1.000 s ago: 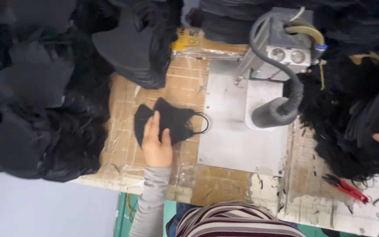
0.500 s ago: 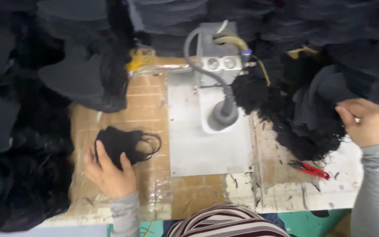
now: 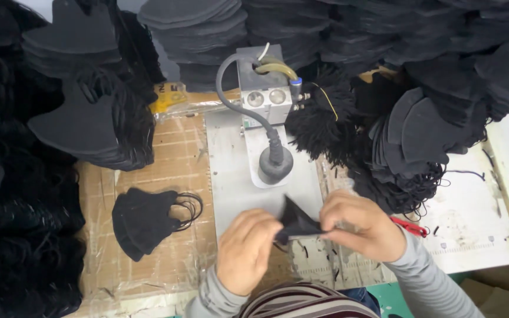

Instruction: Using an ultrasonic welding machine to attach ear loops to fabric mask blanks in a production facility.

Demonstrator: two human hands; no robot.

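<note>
I am grasping a black mask (image 3: 297, 224) in both grips, left hand (image 3: 247, 250) and right hand (image 3: 360, 227), just below the welding head (image 3: 276, 165), readying to feed it under.

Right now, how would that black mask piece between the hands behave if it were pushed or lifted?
The black mask piece is probably floppy: it folds to a point between the left hand and right hand. Likely light, since fingertips alone carry it. Being thin, soft-looking fabric, it should slide rather than roll on the metal plate.

Black mask (image 3: 297, 224), grey-striped sleeves (image 3: 301, 301)
</note>
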